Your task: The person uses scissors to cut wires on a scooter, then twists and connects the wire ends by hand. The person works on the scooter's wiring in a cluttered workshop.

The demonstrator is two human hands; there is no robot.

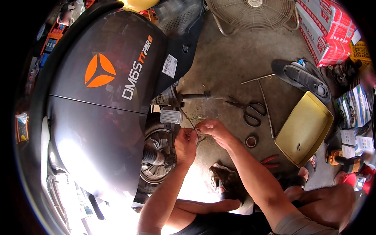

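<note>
My left hand and my right hand meet beside the rear wheel of a dark grey electric scooter. Both are closed, fingertips pinched around a thin dark cable. Fine wires with yellow-green ends stick out just beyond my fingers, near a grey ribbed foot pedal. My fingers hide the exact spot where they grip. A stretch of the scooter's cable runs up from the hands toward the frame.
On the concrete floor to the right lie black-handled scissors, a T-handle wrench, a tape roll, red-handled pliers and a yellow tray. A floor fan and red-white boxes stand farther off. A cordless drill lies right.
</note>
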